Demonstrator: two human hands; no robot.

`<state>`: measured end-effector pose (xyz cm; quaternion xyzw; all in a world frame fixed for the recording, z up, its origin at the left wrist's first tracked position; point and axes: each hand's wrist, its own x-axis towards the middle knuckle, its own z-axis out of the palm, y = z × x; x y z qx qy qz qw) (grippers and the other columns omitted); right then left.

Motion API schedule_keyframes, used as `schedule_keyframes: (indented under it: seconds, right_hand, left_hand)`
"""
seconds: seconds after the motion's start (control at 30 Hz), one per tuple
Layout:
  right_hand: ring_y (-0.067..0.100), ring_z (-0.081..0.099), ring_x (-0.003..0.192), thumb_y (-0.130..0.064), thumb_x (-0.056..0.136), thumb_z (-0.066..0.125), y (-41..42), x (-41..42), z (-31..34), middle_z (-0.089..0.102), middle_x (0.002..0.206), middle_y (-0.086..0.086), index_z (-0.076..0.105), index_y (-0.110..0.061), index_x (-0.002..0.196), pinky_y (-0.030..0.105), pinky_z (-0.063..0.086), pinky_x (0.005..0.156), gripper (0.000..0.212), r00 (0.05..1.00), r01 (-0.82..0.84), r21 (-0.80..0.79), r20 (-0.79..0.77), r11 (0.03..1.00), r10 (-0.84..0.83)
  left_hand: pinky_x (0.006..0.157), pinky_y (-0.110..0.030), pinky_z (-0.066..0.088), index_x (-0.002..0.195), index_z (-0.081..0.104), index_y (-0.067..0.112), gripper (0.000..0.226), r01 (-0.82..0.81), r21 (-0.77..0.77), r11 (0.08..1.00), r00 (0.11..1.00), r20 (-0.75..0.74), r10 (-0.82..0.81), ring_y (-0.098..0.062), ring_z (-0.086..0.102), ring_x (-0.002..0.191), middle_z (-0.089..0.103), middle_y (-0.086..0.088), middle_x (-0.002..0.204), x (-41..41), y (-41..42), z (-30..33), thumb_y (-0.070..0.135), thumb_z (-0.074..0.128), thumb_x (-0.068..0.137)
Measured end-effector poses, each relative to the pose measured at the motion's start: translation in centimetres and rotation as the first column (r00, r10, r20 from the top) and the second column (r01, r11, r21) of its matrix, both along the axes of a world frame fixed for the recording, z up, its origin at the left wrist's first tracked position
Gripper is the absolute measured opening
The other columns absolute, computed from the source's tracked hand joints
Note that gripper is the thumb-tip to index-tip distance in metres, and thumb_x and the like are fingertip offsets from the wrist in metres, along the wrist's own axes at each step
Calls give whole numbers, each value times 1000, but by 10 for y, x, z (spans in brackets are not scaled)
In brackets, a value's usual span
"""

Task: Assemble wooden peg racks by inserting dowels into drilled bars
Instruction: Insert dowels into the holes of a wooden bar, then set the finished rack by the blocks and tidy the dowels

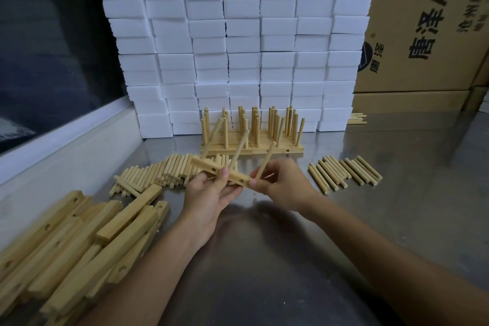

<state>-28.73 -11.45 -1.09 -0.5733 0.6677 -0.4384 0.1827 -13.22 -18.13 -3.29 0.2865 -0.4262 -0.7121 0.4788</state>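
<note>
Frame centre: left hand [211,193] grips drilled bar [221,171]; right hand [280,184] pinches dowel [266,160] at the bar's right end

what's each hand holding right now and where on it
The left hand grips the drilled bar near its middle. The right hand pinches a dowel at its lower end, beside the bar's right end.

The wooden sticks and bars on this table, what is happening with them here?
A person is building peg racks. The left hand holds a drilled bar above the metal table, with one dowel already standing in it. The right hand pinches a second dowel at the bar's end. Finished racks stand behind, loose dowels and bars at the sides.
</note>
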Motion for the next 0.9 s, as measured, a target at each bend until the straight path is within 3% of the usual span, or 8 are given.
schedule_keyframes:
  seconds: [0.1,0.2,0.3,0.33,0.4,0.57,0.73,0.9]
  right_hand:
    - [4,65,80,-23,87,73,0,-13,5,69,84,-10,68,-29,87,17,49,68,8,992,107,4,-66,994,-107]
    - [9,64,85,-21,88,72,-3,-39,14,68,87,-7,69,-23,91,25,50,75,5,977,188,18,-104,982,-185]
    - [13,62,88,-20,87,74,-12,-67,25,68,92,-2,70,-18,92,27,47,78,7,951,255,65,-197,965,-238]
    - [15,62,87,-19,86,75,-16,-77,27,68,92,0,70,-17,92,27,46,78,8,939,276,73,-232,958,-253]
    - [18,63,86,-18,85,77,-25,-95,31,70,91,5,69,-13,89,29,46,76,10,914,313,84,-299,946,-275]
    - [25,63,90,-16,82,79,-49,-123,28,69,90,10,68,-8,86,33,49,75,14,859,361,133,-433,923,-274]
    - [30,63,96,-16,83,78,-69,-132,16,68,96,15,66,-2,89,40,54,84,20,842,401,147,-447,904,-300]
    - [27,60,79,-19,79,79,-74,-129,9,62,80,9,60,-10,79,31,45,66,21,806,464,109,-462,879,-369]
  left_hand:
    - [74,-34,62,107,62,-1,22,-37,19,999,996,85,35,-29,74,88,69,-20,99,-4,-2,1,16,64,94]
    - [61,-31,60,97,64,4,8,-76,-47,996,983,164,83,-25,69,70,62,-15,85,-4,-2,3,11,64,95]
    - [47,-31,54,83,65,13,13,-79,-425,902,865,420,274,-15,61,50,63,-8,67,2,-5,-2,11,62,95]
    - [47,-33,53,80,65,17,16,-38,-551,834,795,489,360,-15,59,48,63,-5,63,4,-8,-4,12,62,94]
    - [55,-34,51,77,65,22,17,31,-647,762,692,564,450,-16,59,53,64,-4,61,9,-13,-7,15,63,93]
    - [56,-30,48,79,68,22,18,4,-537,844,681,619,391,-1,53,47,65,6,59,9,-21,-9,20,61,95]
    - [53,-26,46,78,68,21,18,-9,-503,864,705,609,362,0,53,45,63,9,55,10,-21,-9,19,62,95]
    - [46,-19,44,81,68,21,16,-10,-504,864,697,616,367,-1,53,44,64,8,56,10,-21,-9,19,62,95]
